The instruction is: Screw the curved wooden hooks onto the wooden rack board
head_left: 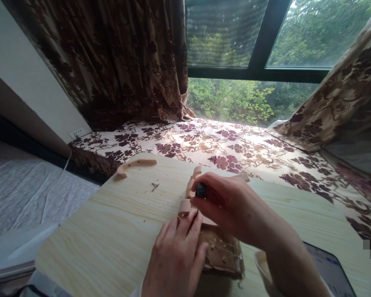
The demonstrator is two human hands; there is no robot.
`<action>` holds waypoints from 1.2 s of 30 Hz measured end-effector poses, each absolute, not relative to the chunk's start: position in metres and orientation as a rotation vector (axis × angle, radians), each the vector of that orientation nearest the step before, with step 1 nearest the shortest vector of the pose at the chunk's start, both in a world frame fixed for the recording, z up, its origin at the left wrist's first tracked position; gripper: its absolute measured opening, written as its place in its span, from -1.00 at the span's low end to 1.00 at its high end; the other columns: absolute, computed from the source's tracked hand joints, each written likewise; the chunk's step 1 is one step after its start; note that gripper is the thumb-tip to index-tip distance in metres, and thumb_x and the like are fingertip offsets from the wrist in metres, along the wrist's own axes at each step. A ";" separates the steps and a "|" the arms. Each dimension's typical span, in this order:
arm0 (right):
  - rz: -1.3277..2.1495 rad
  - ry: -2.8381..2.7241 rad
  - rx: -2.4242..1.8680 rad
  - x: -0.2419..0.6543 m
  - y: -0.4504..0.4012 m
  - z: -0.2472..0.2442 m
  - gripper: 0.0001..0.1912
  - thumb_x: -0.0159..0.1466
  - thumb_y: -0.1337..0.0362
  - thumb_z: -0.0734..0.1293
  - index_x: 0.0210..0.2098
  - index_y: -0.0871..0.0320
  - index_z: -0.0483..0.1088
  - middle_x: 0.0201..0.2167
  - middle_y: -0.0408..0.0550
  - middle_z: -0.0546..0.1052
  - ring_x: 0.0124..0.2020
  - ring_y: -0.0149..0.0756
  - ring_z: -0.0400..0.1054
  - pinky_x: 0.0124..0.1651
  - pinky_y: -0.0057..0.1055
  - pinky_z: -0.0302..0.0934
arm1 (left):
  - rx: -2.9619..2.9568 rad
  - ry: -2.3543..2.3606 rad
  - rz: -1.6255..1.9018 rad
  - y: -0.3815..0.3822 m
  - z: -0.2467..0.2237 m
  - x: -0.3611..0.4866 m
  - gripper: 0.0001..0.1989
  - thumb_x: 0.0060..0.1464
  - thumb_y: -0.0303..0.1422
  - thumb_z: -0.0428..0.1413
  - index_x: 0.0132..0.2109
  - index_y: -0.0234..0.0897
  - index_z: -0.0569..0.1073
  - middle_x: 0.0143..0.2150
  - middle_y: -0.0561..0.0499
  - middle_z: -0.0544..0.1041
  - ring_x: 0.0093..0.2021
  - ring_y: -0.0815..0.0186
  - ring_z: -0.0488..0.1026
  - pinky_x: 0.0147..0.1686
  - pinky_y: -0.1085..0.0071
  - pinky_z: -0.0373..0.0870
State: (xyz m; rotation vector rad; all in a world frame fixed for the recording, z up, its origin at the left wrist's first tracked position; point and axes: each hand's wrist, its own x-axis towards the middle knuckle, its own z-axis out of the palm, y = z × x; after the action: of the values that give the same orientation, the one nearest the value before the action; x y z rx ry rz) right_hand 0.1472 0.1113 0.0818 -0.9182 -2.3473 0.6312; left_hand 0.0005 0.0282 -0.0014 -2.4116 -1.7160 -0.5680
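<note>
My right hand [218, 198] is closed round a screwdriver [200, 190] with a black handle end. Its shaft points down near my left fingertips; the tip is mostly hidden. My left hand [179, 251] presses with its fingers on a pale wooden piece with curved parts [185, 206], steadying it from the near side. Under and beside this piece lies a brown block wrapped in clear film or tape [224, 251]. My hands cover much of the wooden piece.
Another curved wooden piece with holes [137, 163] lies at the table's far left. Several small screws [155, 187] are scattered on the wood-grain table [105, 231]. At the right are a phone or tablet [327, 264] and a pale curved object [262, 266]. A flower-patterned window ledge [198, 138] adjoins behind.
</note>
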 end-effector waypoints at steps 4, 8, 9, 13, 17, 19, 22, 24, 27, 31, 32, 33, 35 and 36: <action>0.524 -2.298 -1.035 0.143 0.114 0.079 -0.75 0.25 0.13 0.26 -0.44 0.10 0.15 -0.59 -0.25 0.28 -0.56 -0.46 0.06 -0.50 -0.46 -0.07 | -2.381 -1.692 -0.616 0.028 -0.004 0.002 -0.61 0.11 -0.38 0.01 0.11 -0.30 0.32 0.02 -0.20 0.44 -0.02 0.06 0.41 -0.12 0.10 0.45; 0.564 -2.315 -1.043 0.144 0.112 0.081 -0.82 0.21 0.14 0.29 -0.35 0.08 0.22 -0.58 -0.27 0.31 -0.56 -0.46 0.11 -0.50 -0.46 -0.06 | -2.389 -1.752 -0.604 0.028 -0.001 0.005 -0.60 0.12 -0.39 0.00 0.12 -0.32 0.31 0.04 -0.19 0.43 -0.04 0.07 0.42 -0.13 0.08 0.45; 0.594 -2.332 -1.015 0.146 0.111 0.082 -0.85 0.20 0.18 0.30 -0.29 0.07 0.25 -0.56 -0.28 0.33 -0.55 -0.47 0.13 -0.49 -0.47 -0.03 | -2.396 -1.776 -0.592 0.027 0.000 0.006 -0.60 0.12 -0.40 0.00 0.12 -0.32 0.31 0.06 -0.19 0.42 -0.04 0.06 0.42 -0.11 0.07 0.45; 0.607 -2.389 -0.930 0.149 0.111 0.084 -0.96 0.22 0.26 0.27 -0.33 0.08 0.30 -0.53 -0.26 0.35 -0.53 -0.47 0.17 -0.46 -0.47 -0.02 | -2.386 -1.794 -0.607 0.027 0.000 0.007 -0.60 0.13 -0.41 0.00 0.12 -0.30 0.31 0.07 -0.17 0.41 -0.02 0.07 0.41 -0.09 0.06 0.43; 0.432 -2.344 -1.136 0.148 0.114 0.083 -0.71 0.24 0.11 0.25 -0.50 0.12 0.15 -0.65 -0.27 0.21 -0.60 -0.48 0.01 -0.54 -0.45 -0.12 | -2.369 -1.729 -0.626 0.028 -0.003 0.006 -0.58 0.11 -0.41 0.02 0.13 -0.34 0.29 0.08 -0.16 0.41 -0.02 0.04 0.41 -0.12 0.04 0.44; 0.413 -2.328 -1.161 0.148 0.115 0.083 -0.73 0.22 0.09 0.27 -0.46 0.11 0.19 -0.65 -0.28 0.21 -0.60 -0.47 0.02 -0.54 -0.45 -0.13 | -2.362 -1.719 -0.633 0.029 -0.004 0.006 -0.58 0.11 -0.41 0.02 0.13 -0.34 0.29 0.08 -0.16 0.41 -0.03 0.04 0.41 -0.12 0.03 0.44; 0.544 -2.344 -1.028 0.151 0.113 0.084 -0.86 0.21 0.17 0.30 -0.29 0.07 0.29 -0.56 -0.28 0.32 -0.55 -0.48 0.13 -0.49 -0.48 -0.05 | -2.339 -1.711 -0.670 0.029 -0.004 0.007 -0.60 0.11 -0.40 0.03 0.11 -0.34 0.31 0.04 -0.17 0.44 -0.05 0.05 0.42 -0.12 0.04 0.45; 0.625 -2.353 -0.941 0.152 0.113 0.083 -0.91 0.22 0.23 0.29 -0.26 0.05 0.31 -0.52 -0.28 0.36 -0.52 -0.49 0.16 -0.47 -0.49 -0.02 | -2.328 -1.706 -0.686 0.028 -0.004 0.007 -0.61 0.11 -0.40 0.03 0.10 -0.34 0.32 0.02 -0.17 0.45 -0.04 0.04 0.42 -0.12 0.04 0.45; 0.589 -2.352 -0.979 0.152 0.114 0.081 -0.87 0.25 0.18 0.26 -0.37 0.08 0.28 -0.57 -0.27 0.31 -0.55 -0.48 0.11 -0.50 -0.48 -0.05 | -2.336 -1.711 -0.675 0.028 -0.004 0.007 -0.61 0.11 -0.41 0.02 0.11 -0.33 0.31 0.06 -0.16 0.43 -0.01 0.04 0.40 -0.11 0.05 0.44; 0.452 -2.319 -1.079 0.149 0.116 0.080 -0.76 0.25 0.11 0.26 -0.44 0.10 0.20 -0.63 -0.27 0.24 -0.58 -0.47 0.05 -0.53 -0.46 -0.10 | -2.358 -1.723 -0.664 0.028 -0.003 0.006 -0.59 0.12 -0.41 0.02 0.13 -0.32 0.30 0.09 -0.16 0.40 0.00 0.03 0.39 -0.11 0.05 0.43; 0.454 -2.324 -1.075 0.148 0.115 0.081 -0.77 0.24 0.12 0.27 -0.43 0.10 0.22 -0.62 -0.27 0.25 -0.58 -0.47 0.06 -0.53 -0.46 -0.09 | -2.362 -1.722 -0.667 0.028 -0.003 0.006 -0.60 0.12 -0.41 0.02 0.12 -0.31 0.30 0.09 -0.16 0.41 0.00 0.03 0.39 -0.11 0.05 0.43; 0.474 -2.333 -1.057 0.148 0.114 0.082 -0.81 0.24 0.14 0.27 -0.40 0.10 0.25 -0.61 -0.27 0.27 -0.57 -0.47 0.07 -0.52 -0.46 -0.08 | -2.364 -1.727 -0.671 0.028 -0.003 0.006 -0.62 0.12 -0.41 0.01 0.11 -0.31 0.32 0.08 -0.16 0.41 -0.01 0.04 0.39 -0.11 0.05 0.43; 0.549 -2.355 -0.983 0.149 0.112 0.083 -0.91 0.23 0.21 0.28 -0.32 0.08 0.30 -0.55 -0.26 0.35 -0.55 -0.47 0.12 -0.49 -0.46 -0.04 | -2.368 -1.749 -0.679 0.028 -0.003 0.006 -0.64 0.13 -0.41 0.00 0.09 -0.30 0.34 0.07 -0.17 0.41 -0.04 0.06 0.41 -0.12 0.06 0.43; 0.587 -2.363 -0.942 0.149 0.111 0.084 -0.93 0.22 0.25 0.28 -0.28 0.08 0.32 -0.52 -0.25 0.38 -0.54 -0.48 0.14 -0.48 -0.47 -0.03 | -2.373 -1.760 -0.681 0.028 -0.003 0.006 -0.65 0.13 -0.41 0.00 0.08 -0.30 0.34 0.06 -0.17 0.42 -0.05 0.07 0.41 -0.13 0.06 0.43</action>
State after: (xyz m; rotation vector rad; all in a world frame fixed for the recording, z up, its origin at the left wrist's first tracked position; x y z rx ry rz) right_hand 0.1495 0.1115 0.0836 -0.9425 -2.3632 0.5867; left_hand 0.0063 0.0281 -0.0027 -2.3725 -1.7596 -0.6815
